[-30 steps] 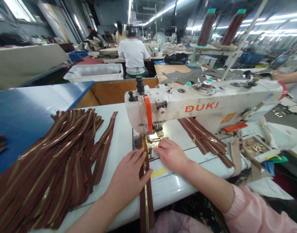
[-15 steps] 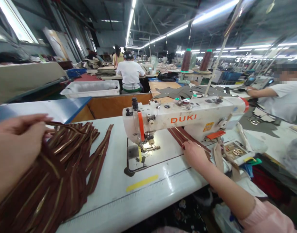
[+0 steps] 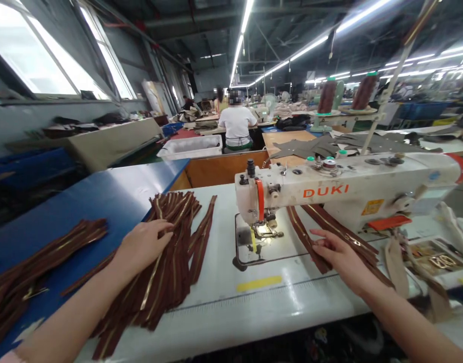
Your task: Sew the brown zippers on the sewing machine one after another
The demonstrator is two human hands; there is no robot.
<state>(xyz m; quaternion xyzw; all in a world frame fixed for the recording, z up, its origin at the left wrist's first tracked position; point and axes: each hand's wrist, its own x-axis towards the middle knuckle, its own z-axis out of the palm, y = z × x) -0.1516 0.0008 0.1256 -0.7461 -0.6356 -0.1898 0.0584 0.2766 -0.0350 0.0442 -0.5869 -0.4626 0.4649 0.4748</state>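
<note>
My left hand (image 3: 146,249) lies over a thick bundle of brown zipper strips (image 3: 178,252) with gold-coloured teeth, left of the sewing machine. Its fingers are loosely bent and apart, with no strip visibly gripped. Under the arm of the white sewing machine (image 3: 284,186), my right hand (image 3: 337,254) pinches one brown zipper (image 3: 301,229) between thumb and fingers. Behind that hand, more brown zippers (image 3: 339,227) run back beneath the machine arm. The presser foot (image 3: 267,230) sits over the lit needle plate, and no zipper lies under it.
Another heap of zippers (image 3: 61,252) rests on the blue table (image 3: 129,186) at left. A tray (image 3: 439,257) with metal buckles stands at right beside beige straps (image 3: 397,267). Thread cones (image 3: 327,97) rise behind the machine. A co-worker in white (image 3: 238,121) sits ahead.
The view has swung left. My left hand has gone from holding up a zipper to resting on the bundle. My right hand has drawn one zipper apart from the others, toward the front edge.
</note>
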